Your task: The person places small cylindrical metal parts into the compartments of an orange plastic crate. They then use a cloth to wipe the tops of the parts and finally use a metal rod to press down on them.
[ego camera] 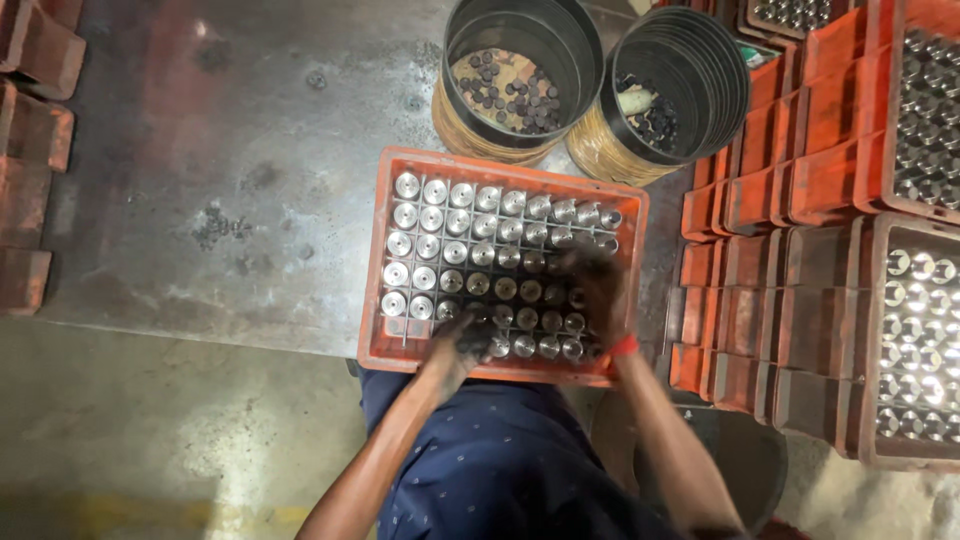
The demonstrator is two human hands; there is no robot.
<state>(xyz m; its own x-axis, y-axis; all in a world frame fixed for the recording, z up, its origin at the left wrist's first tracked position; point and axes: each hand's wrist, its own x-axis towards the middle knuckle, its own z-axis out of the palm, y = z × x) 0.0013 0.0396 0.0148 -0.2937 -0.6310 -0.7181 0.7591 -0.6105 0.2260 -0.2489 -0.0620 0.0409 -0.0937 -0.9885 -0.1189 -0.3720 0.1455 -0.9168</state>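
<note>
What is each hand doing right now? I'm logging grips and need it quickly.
Left hand: down among the metal cylinders in the orange crate; grip cannot be told.
Right hand: resting over the cylinders, blurred; grip cannot be told.

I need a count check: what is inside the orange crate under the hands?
The orange crate holds rows of shiny metal cylinders standing upright in a grid. The left hand and right hand cover the near-right cells, so what sits beneath them cannot be seen.
</note>
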